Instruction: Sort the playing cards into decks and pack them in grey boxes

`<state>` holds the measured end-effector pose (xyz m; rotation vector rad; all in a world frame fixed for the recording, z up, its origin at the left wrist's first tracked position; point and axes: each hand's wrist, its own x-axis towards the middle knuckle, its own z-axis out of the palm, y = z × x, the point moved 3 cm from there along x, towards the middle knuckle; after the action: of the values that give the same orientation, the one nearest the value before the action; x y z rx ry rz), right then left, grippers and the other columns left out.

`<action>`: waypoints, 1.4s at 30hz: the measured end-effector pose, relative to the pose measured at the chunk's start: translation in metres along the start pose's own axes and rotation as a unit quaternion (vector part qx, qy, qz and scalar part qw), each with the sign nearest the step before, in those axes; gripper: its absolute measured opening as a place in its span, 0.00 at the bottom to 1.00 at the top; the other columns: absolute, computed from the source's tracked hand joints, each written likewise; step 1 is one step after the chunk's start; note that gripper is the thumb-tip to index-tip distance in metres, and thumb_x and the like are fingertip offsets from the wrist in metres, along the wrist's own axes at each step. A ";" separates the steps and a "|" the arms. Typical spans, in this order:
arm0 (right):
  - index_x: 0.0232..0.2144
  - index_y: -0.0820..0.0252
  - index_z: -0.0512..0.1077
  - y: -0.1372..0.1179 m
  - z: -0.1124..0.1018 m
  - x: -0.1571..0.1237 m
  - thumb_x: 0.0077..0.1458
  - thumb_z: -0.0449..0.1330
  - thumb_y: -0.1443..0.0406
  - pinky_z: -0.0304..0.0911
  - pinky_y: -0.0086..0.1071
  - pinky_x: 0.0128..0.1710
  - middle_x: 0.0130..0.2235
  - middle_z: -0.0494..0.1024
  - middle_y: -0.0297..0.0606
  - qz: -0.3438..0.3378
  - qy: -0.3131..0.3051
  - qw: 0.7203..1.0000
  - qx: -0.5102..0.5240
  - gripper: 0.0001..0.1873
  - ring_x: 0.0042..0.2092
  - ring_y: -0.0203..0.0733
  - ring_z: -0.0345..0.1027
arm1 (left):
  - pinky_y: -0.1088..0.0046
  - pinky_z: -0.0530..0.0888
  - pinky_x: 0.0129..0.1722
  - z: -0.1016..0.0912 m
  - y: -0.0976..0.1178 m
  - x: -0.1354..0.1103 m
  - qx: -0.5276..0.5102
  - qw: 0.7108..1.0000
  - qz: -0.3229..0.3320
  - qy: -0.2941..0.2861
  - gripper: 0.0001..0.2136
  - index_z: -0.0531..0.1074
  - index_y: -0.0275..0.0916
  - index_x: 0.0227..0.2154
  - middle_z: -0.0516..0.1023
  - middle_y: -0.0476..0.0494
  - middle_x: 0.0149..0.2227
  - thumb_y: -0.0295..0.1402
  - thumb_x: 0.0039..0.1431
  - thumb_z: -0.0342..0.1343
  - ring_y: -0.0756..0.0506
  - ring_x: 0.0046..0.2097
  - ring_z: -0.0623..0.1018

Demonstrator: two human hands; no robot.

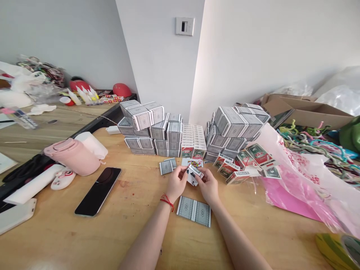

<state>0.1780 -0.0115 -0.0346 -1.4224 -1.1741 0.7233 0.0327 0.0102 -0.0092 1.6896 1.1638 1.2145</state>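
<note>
My left hand [177,183] and my right hand [207,183] meet near the middle of the table. Fingers of both pinch a small, narrow piece of patterned playing card [195,170]; its exact fold is partly hidden. Face-up playing cards [195,162] lie just beyond and beneath the fingertips, a court card among them. Below my hands, between the forearms, rests a flat panel made of cards with grey patterned backs [194,211]. To the left of my left hand is a smaller piece of grey-backed cards [167,166].
Stacked blocks built from cards stand at the back left [143,116] and back right [236,123], with rows of card boxes [193,140] between them. Red and green card boxes [229,167] lie right, beside pink plastic [295,187]. Left are a phone [98,192] and pink cup [73,155].
</note>
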 end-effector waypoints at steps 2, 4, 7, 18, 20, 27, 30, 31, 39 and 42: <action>0.37 0.59 0.70 -0.002 0.000 -0.001 0.45 0.57 0.54 0.61 0.30 0.26 0.28 0.74 0.36 -0.011 0.008 0.999 -0.032 0.19 0.24 0.36 0.63 | 0.74 0.71 0.34 -0.001 0.001 0.000 0.020 1.000 0.009 0.004 0.08 0.68 0.38 0.36 0.75 0.45 0.33 0.30 0.54 0.48 0.50 0.34 0.74; 0.34 0.59 0.70 -0.004 -0.001 -0.002 0.47 0.55 0.53 0.62 0.31 0.25 0.26 0.74 0.36 -0.004 0.005 0.999 -0.034 0.18 0.24 0.38 0.64 | 0.73 0.71 0.35 -0.002 0.002 0.000 0.042 0.999 0.017 0.014 0.08 0.69 0.38 0.36 0.75 0.45 0.34 0.29 0.54 0.48 0.49 0.35 0.74; 0.31 0.59 0.69 -0.007 0.001 -0.004 0.50 0.51 0.51 0.62 0.32 0.22 0.21 0.73 0.37 0.035 -0.025 0.999 0.005 0.18 0.21 0.40 0.66 | 0.72 0.70 0.37 -0.003 0.003 0.000 0.069 0.997 0.027 0.033 0.09 0.70 0.39 0.37 0.75 0.44 0.36 0.28 0.54 0.47 0.48 0.37 0.74; 0.32 0.60 0.68 -0.014 0.007 -0.004 0.49 0.51 0.49 0.61 0.31 0.16 0.18 0.71 0.33 0.104 -0.097 0.982 0.122 0.21 0.17 0.39 0.63 | 0.71 0.70 0.41 -0.002 0.017 -0.001 0.069 0.993 0.093 -0.012 0.10 0.72 0.40 0.33 0.73 0.45 0.36 0.25 0.53 0.46 0.48 0.41 0.72; 0.31 0.60 0.68 -0.018 0.005 -0.003 0.48 0.53 0.50 0.62 0.30 0.20 0.23 0.73 0.35 0.072 -0.079 0.988 0.113 0.20 0.22 0.39 0.65 | 0.68 0.69 0.44 0.001 0.018 -0.002 0.058 0.992 0.105 -0.037 0.11 0.72 0.40 0.34 0.73 0.44 0.38 0.24 0.53 0.45 0.47 0.43 0.72; 0.29 0.59 0.65 -0.012 0.007 0.000 0.47 0.54 0.50 0.55 0.26 0.19 0.22 0.67 0.31 0.057 -0.071 0.989 0.117 0.17 0.21 0.35 0.58 | 0.66 0.68 0.47 0.004 0.013 -0.003 0.019 0.994 0.080 -0.067 0.14 0.70 0.41 0.39 0.73 0.44 0.41 0.23 0.53 0.44 0.47 0.45 0.71; 0.30 0.58 0.63 -0.010 0.007 0.000 0.47 0.54 0.51 0.53 0.26 0.18 0.22 0.65 0.29 0.061 -0.063 0.990 0.113 0.16 0.21 0.34 0.56 | 0.68 0.68 0.46 0.004 0.011 -0.005 -0.010 0.998 0.046 -0.052 0.19 0.65 0.40 0.45 0.71 0.44 0.46 0.21 0.52 0.42 0.47 0.47 0.71; 0.30 0.58 0.63 -0.010 0.007 -0.001 0.48 0.53 0.52 0.53 0.26 0.18 0.22 0.65 0.29 0.054 -0.061 0.992 0.101 0.15 0.21 0.34 0.56 | 0.69 0.68 0.46 0.005 0.010 -0.005 -0.018 0.998 0.038 -0.047 0.20 0.64 0.40 0.47 0.71 0.43 0.46 0.21 0.51 0.42 0.47 0.47 0.71; 0.32 0.57 0.63 -0.018 0.007 -0.006 0.53 0.48 0.60 0.56 0.27 0.25 0.25 0.66 0.32 -0.053 -0.044 0.997 -0.028 0.08 0.25 0.36 0.59 | 0.69 0.69 0.41 0.008 0.001 -0.003 0.055 0.998 0.006 0.005 0.09 0.67 0.38 0.37 0.73 0.42 0.38 0.30 0.52 0.50 0.46 0.42 0.72; 0.32 0.57 0.63 -0.017 0.007 -0.007 0.54 0.48 0.61 0.57 0.28 0.26 0.26 0.68 0.33 -0.068 -0.038 0.996 -0.053 0.08 0.26 0.37 0.61 | 0.71 0.70 0.36 0.007 0.002 -0.002 0.088 0.996 0.012 0.014 0.05 0.68 0.37 0.32 0.73 0.44 0.33 0.32 0.53 0.50 0.47 0.37 0.73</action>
<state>0.1648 -0.0171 -0.0206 -1.3958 -1.3719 0.6322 0.0393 0.0068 -0.0099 1.8265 1.3037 1.1815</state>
